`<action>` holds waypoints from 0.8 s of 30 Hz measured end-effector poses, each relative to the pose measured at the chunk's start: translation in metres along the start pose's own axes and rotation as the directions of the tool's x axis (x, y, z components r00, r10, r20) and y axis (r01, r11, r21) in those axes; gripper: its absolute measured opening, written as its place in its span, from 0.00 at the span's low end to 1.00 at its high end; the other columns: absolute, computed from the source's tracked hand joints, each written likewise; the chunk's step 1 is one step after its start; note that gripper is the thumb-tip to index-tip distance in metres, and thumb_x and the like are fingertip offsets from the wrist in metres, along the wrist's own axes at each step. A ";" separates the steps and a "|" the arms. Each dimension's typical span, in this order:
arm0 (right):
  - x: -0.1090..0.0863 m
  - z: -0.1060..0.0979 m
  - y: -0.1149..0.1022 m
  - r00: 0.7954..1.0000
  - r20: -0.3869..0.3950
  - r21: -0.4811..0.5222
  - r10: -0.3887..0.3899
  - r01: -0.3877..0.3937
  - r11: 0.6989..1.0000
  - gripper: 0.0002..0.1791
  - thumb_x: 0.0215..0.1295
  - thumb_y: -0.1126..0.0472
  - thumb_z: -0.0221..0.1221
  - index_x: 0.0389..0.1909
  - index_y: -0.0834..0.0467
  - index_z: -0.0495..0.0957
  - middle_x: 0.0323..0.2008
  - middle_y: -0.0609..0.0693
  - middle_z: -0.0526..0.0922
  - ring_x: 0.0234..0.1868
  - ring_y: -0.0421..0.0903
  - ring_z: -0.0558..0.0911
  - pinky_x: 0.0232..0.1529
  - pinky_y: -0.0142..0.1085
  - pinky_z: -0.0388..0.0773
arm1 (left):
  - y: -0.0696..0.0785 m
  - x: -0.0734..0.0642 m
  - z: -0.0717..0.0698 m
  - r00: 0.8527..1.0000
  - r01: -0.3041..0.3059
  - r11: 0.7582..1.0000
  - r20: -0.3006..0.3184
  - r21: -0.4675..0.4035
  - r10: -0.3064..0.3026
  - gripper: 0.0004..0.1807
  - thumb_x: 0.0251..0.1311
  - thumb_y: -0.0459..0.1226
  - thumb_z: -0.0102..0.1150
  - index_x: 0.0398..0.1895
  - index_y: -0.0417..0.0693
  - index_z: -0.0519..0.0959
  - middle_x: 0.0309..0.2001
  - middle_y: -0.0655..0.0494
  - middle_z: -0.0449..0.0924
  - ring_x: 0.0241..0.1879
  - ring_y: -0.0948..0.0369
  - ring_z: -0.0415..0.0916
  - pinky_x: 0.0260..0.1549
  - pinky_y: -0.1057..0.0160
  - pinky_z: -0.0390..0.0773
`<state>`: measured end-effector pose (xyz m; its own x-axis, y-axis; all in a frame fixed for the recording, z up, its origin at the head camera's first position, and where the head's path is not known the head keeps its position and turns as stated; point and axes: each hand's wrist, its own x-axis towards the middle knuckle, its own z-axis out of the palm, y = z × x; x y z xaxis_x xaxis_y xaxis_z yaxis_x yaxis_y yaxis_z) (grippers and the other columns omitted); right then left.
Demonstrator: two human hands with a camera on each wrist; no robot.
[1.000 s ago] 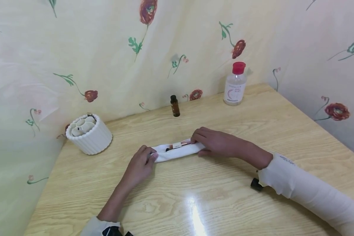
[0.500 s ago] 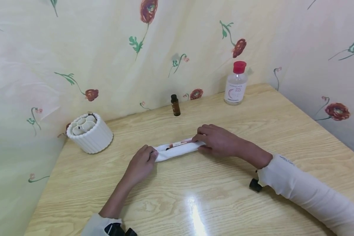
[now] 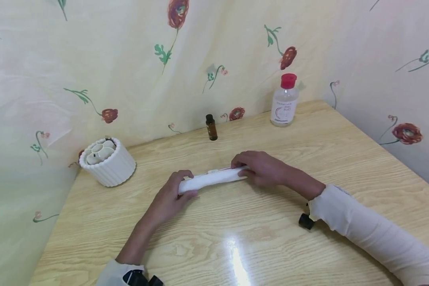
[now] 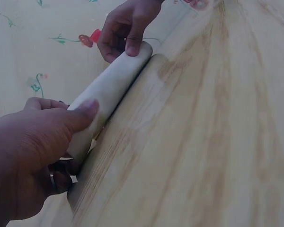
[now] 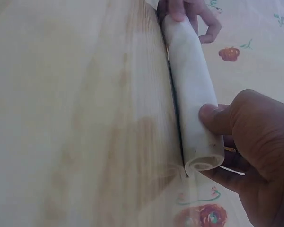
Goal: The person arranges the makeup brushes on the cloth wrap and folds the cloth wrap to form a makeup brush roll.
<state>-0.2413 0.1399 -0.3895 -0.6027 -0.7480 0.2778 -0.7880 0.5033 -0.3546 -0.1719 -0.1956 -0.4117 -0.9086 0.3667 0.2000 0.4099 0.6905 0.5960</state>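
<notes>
A white rolled-up cloth [image 3: 212, 180] lies lengthwise across the middle of the wooden table. My left hand [image 3: 169, 198] grips its left end, thumb on the near side and fingers on the far side. At the other end my right hand [image 3: 262, 168] holds the roll between thumb and fingers. In the right wrist view the end of the cloth roll [image 5: 204, 163] shows a spiral of layers. A sliver of a small white label [image 3: 213, 171] peeks out along the far edge; the rest of what it belongs to is hidden in the roll.
A small brown bottle [image 3: 211, 128] with a black cap stands behind the roll. At the back right is a clear bottle [image 3: 284, 107] with a red cap. A white ribbed holder [image 3: 109, 167] with compartments sits at the left, near the flower-patterned wall covering [image 3: 139, 79].
The cloth has been rolled over the reddish labelled stick inside, which showed earlier and is now almost wholly covered. My left fingers have spread wider around the left end.
</notes>
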 end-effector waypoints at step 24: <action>0.022 0.003 0.014 0.975 0.009 0.208 0.223 -0.220 0.953 0.11 0.77 0.62 0.53 0.46 0.51 0.84 0.41 0.45 0.82 0.40 0.45 0.77 0.42 0.42 0.73 | -0.006 0.008 0.000 0.988 -0.047 0.986 -0.138 0.160 0.070 0.13 0.69 0.42 0.61 0.55 0.57 0.83 0.53 0.57 0.71 0.50 0.57 0.65 0.34 0.60 0.73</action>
<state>-0.2654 0.1293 -0.3913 -0.7620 -0.6210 0.1835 -0.5924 0.5541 -0.5848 -0.1817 -0.1970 -0.4137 -0.8802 0.3244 0.3464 0.4599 0.7633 0.4537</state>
